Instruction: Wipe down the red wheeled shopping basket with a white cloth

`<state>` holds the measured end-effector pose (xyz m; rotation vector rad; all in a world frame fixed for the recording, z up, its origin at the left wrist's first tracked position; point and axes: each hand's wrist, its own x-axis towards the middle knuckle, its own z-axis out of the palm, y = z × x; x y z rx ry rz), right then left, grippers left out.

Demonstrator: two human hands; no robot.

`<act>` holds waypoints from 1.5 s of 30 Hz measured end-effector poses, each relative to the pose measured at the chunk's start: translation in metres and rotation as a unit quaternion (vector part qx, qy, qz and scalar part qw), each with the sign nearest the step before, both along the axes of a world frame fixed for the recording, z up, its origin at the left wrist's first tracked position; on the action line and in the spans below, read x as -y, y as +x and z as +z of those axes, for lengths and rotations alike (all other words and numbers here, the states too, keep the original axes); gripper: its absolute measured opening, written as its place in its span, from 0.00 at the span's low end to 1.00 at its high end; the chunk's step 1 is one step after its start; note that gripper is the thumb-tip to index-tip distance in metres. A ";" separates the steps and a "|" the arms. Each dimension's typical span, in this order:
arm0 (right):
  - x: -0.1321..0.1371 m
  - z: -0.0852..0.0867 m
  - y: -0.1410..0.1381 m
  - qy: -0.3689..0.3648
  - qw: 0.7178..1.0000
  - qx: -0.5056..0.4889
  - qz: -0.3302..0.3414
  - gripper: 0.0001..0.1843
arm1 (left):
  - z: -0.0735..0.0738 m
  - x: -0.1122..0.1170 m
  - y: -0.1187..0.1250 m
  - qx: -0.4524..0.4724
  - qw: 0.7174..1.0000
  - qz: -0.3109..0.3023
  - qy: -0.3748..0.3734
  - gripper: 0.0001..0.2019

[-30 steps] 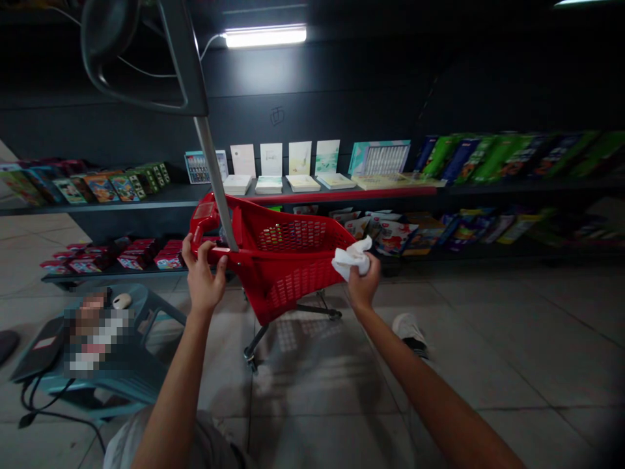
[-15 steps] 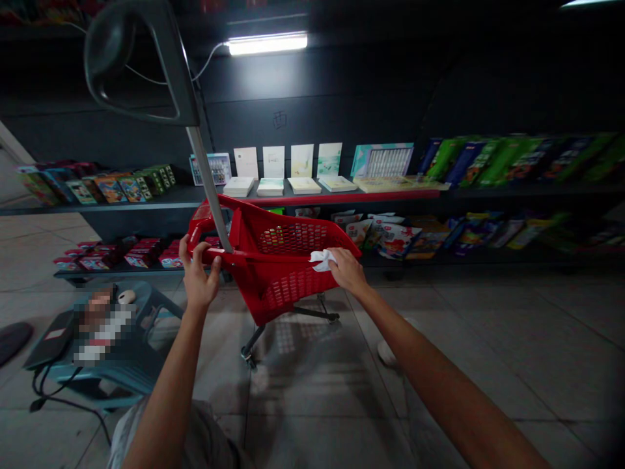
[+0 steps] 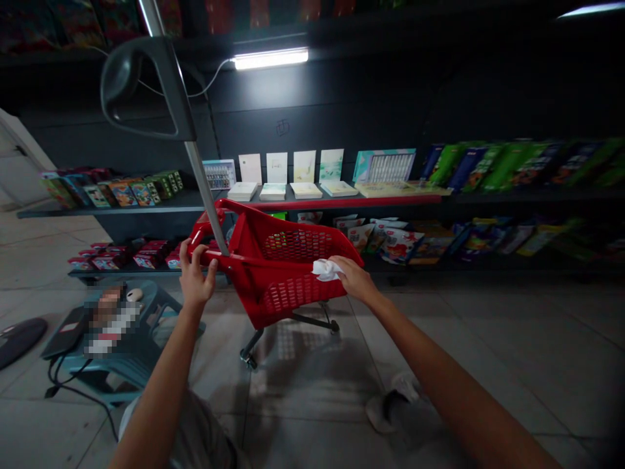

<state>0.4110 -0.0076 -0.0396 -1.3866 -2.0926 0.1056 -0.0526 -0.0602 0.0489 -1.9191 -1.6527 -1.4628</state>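
A small red plastic shopping cart (image 3: 251, 288) with perforated sides stands in front of me on dark legs with casters. My left hand (image 3: 196, 281) is closed around the red push bar at the cart's left end, fingers over the top and thumb on the near side. At the far right of the near rim, my right hand (image 3: 357, 276) presses a crumpled white cloth (image 3: 326, 269) against the cart; whether it is fabric or tissue I cannot tell. Much of the basket's inside is hidden by its near wall.
A metal pole with a grey looped handle (image 3: 183, 104) rises beside the cart's left end. Behind it, shelving (image 3: 317, 203) holds books, small boxes and snack bags. To the left is a blue-grey stool (image 3: 139, 345) bearing a dark device and trailing cables. My shoe (image 3: 378, 415) is on the tiled floor.
My right hand and the white cloth have shifted slightly right along the near rim. The left hand stays on the push bar. The view has tilted a little, and more of my shoe shows.
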 end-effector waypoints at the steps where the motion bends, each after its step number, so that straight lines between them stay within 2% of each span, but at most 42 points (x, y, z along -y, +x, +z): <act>1: 0.002 0.000 0.002 0.001 1.000 -0.001 0.005 0.32 | 0.000 -0.001 -0.001 -0.009 1.000 0.000 0.009 0.27; 6: 0.006 -0.006 0.019 0.000 0.999 -0.024 0.028 0.31 | 0.003 -0.009 -0.010 -0.018 1.000 -0.003 0.004 0.28; 11: 0.005 -0.015 0.029 -0.007 0.999 -0.042 -0.003 0.29 | 0.005 -0.017 -0.020 -0.012 1.000 0.001 -0.013 0.30; 18: 0.006 -0.014 0.021 -0.035 0.998 -0.049 -0.027 0.31 | 0.002 -0.030 -0.025 0.030 0.999 0.014 -0.019 0.28; 22: 0.009 -0.010 0.014 -0.048 0.997 -0.046 -0.045 0.29 | 0.003 -0.031 -0.022 0.040 0.997 0.038 -0.047 0.31; 25: 0.015 -0.005 0.006 -0.043 0.996 -0.040 -0.068 0.28 | -0.007 -0.025 -0.017 0.056 0.996 0.040 -0.054 0.36; 27: 0.019 0.000 0.000 -0.035 0.995 -0.031 -0.083 0.28 | -0.024 -0.018 -0.010 0.072 0.993 0.043 -0.079 0.43; 30: 0.026 0.009 -0.009 -0.032 0.995 -0.013 -0.099 0.26 | -0.054 -0.010 0.005 0.070 0.983 0.050 -0.163 0.56; 32: 0.029 0.015 -0.015 -0.040 0.993 -0.004 -0.109 0.25 | -0.066 -0.006 0.020 0.064 0.980 0.064 -0.178 0.56; 34: 0.032 0.021 -0.021 -0.054 0.991 0.003 -0.120 0.25 | -0.069 -0.002 0.038 0.036 0.984 0.083 -0.157 0.55; 37: 0.037 0.025 -0.032 -0.058 0.988 0.000 -0.141 0.24 | -0.063 0.007 0.068 0.007 0.988 0.104 -0.113 0.54; 41: 0.046 0.026 -0.047 -0.023 0.987 -0.017 -0.158 0.23 | -0.062 0.021 0.103 -0.107 0.993 0.012 -0.057 0.44; 45: 0.054 0.026 -0.052 -0.025 0.993 -0.013 -0.117 0.23 | -0.066 0.023 0.120 -0.168 0.984 -0.036 -0.047 0.38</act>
